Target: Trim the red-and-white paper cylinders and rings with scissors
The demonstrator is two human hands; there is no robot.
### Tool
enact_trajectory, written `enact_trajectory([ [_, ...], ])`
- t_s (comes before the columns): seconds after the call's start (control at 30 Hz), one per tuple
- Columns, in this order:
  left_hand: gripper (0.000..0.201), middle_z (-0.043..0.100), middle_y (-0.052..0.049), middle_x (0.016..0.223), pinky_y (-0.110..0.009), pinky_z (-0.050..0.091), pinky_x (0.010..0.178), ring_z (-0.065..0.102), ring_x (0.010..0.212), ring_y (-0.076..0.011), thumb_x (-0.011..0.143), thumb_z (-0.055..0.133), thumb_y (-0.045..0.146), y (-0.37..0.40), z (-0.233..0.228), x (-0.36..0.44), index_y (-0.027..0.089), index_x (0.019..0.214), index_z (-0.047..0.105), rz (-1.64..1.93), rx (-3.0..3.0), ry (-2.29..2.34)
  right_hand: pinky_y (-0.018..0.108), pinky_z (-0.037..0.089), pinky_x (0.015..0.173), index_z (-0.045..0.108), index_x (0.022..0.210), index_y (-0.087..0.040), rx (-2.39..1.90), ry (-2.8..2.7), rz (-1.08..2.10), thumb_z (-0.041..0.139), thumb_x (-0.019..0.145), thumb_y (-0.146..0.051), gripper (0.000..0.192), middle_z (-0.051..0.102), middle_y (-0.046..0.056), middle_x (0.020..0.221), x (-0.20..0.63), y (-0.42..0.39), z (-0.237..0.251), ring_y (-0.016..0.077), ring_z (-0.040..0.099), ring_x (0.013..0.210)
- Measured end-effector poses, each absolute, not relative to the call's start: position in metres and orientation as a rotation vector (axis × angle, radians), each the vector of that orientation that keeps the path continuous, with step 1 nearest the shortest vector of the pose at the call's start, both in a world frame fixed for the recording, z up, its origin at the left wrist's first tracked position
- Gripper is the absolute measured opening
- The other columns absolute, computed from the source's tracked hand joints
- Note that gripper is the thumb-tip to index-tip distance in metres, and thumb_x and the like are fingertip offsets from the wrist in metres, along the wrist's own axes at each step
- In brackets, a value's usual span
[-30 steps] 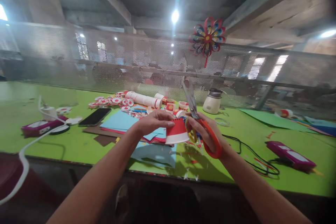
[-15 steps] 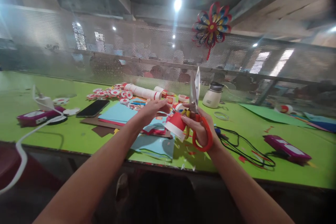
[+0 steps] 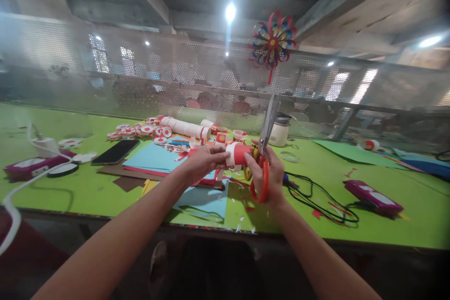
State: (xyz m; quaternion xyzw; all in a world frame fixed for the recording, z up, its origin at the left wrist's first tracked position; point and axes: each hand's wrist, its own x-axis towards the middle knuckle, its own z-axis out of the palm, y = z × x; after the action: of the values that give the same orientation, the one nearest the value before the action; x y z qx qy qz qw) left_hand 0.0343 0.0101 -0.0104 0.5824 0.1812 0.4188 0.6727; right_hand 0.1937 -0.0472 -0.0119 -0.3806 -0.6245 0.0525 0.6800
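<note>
Now turned sideways between both hands above green table (image 3: pixel 87 187): red paper cup (image 3: pixel 238 154), pinched by left hand (image 3: pixel 204 159); red-handled scissors (image 3: pixel 263 157) gripped upright in right hand (image 3: pixel 269 176).

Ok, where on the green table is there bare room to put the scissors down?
Bare green table lies left of the brown card, between it and the white cable. Another patch lies right, between the black cord and the green sheet. Crowded: under both hands, the blue paper, cup stack and scraps.
</note>
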Motion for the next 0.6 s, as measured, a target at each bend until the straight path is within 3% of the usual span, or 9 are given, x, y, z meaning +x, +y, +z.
enact_trajectory([
  [0.47,0.016,0.062,-0.004,0.065,-0.023,0.043,0.062,0.057,0.062,-0.0098,0.063,0.074,0.018,0.017,-0.006,0.020,0.009,0.067,0.061,0.843,1.251,0.530,0.031,0.051,0.076,0.058,0.108,-0.018,-0.858,-1.456,0.243,0.062,0.076,-0.030,0.035,0.063,0.005,0.094,0.192,-0.044,-0.018,0.0170,0.061,0.081],
  [0.6,0.015,0.064,-0.006,0.070,-0.021,0.044,0.057,0.058,0.063,-0.0106,0.063,0.073,0.016,0.023,0.003,0.014,0.008,0.070,0.061,1.109,1.133,0.537,0.029,0.049,0.068,0.058,0.108,-0.016,-0.961,-1.423,0.145,0.058,0.080,-0.035,0.034,0.059,0.002,0.081,0.191,-0.045,-0.013,0.0149,0.057,0.070],
])
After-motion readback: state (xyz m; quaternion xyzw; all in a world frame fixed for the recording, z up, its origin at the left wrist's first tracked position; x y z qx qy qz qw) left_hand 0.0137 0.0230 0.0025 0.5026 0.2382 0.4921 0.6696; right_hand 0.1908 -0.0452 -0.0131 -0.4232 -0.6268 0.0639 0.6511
